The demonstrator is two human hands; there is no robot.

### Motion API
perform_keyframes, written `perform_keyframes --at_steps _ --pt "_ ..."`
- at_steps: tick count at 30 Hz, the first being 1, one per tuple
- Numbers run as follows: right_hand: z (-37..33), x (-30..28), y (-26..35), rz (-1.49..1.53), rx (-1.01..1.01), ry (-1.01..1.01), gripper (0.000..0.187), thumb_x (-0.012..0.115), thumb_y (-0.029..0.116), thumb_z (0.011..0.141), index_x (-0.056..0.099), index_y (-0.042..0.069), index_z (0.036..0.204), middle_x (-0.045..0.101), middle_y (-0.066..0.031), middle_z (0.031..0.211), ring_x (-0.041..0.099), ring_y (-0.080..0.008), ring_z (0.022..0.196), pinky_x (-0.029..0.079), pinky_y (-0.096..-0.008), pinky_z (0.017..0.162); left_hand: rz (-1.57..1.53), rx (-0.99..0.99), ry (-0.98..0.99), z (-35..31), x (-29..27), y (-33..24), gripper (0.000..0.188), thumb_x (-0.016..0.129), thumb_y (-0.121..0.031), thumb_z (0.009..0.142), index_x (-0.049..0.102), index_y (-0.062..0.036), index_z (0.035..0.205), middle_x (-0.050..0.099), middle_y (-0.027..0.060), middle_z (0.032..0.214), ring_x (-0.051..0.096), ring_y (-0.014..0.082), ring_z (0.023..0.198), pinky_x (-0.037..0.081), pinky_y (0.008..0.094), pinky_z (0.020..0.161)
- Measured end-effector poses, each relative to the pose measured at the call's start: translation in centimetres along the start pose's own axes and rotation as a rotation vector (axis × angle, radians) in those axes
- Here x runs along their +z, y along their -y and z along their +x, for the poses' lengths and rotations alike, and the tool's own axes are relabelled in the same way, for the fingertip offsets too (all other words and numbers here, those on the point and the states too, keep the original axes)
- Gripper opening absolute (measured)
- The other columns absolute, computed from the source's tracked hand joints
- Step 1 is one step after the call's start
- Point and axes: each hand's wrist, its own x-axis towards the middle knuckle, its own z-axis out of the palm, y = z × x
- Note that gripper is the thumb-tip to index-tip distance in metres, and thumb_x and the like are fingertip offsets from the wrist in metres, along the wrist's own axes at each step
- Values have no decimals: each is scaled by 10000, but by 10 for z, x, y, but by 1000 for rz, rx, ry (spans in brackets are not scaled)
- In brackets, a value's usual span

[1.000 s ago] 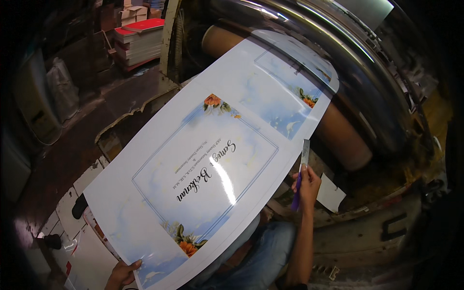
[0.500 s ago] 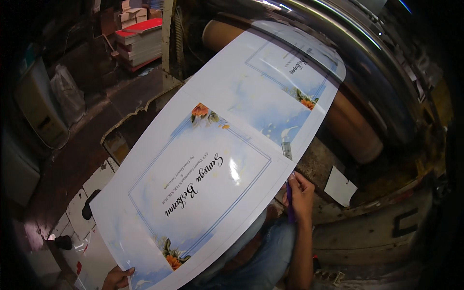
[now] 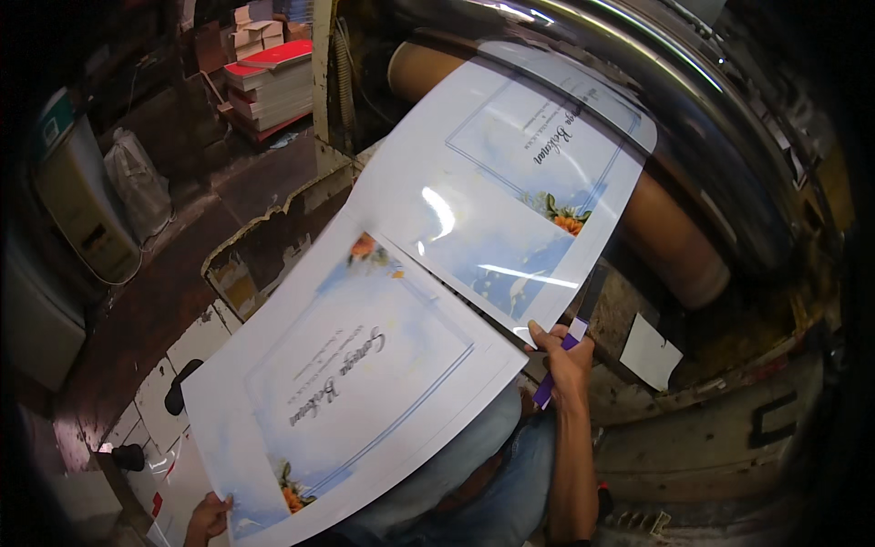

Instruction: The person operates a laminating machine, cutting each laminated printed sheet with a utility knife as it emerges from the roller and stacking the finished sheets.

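While a roller [image 3: 679,242] lies half-hidden, left fingers [image 3: 219,506] pinch paper [image 3: 355,387], right fingers [image 3: 576,351] a cutter [image 3: 545,392].

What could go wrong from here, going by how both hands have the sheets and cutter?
1. Ragged tear: the upper sheet and lower sheet are parted on the right but look joined toward the left; a pull there might rip unevenly.
2. Nick: the right hand holds the purple-handled cutter while its thumb pinches the upper sheet's corner.
3. Crease: the left hand grips only one corner of the lower sheet, so it may buckle.
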Motion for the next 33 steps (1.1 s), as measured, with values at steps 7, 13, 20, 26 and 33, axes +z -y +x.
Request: perform_keyframes --at_steps 7,13,20,26,33 --pt "-12 -4 14 153 96 190 257 726 139 825 608 -77 901 681 -146 772 657 -170 609 478 -249 544 255 -158 -204 -10 -59 -28 240 658 -144 890 559 -20 1070 589 23 781 521 113 540 456 293 486" --pt "-37 -10 61 106 96 278 234 674 184 860 598 -25 933 674 -138 708 654 -140 585 303 -165 399 291 -26 -233 72 26 -37 207 671 -206 897 570 -55 996 544 -5 716 447 80 471 356 245 379" --pt "-61 -16 83 124 122 317 287 688 155 857 629 -99 977 673 -140 736 655 -161 618 476 -233 538 1 221 -150 182 95 -1 393 648 -129 902 472 -30 1240 612 77 1107 616 178 931 556 313 765" --pt "-72 -30 83 78 99 285 230 675 149 855 603 -58 925 661 -145 696 629 -152 551 370 -186 420 24 41 -170 261 186 -18 291 703 -184 871 581 -46 1096 653 73 913 645 170 779 536 281 600" --pt "-88 -33 78 86 130 292 247 690 139 843 619 -85 918 648 -133 699 625 -165 558 487 -258 506 727 663 -787 246 264 -11 1239 919 -369 531 183 67 1427 417 350 1326 445 452 1229 412 546 967"
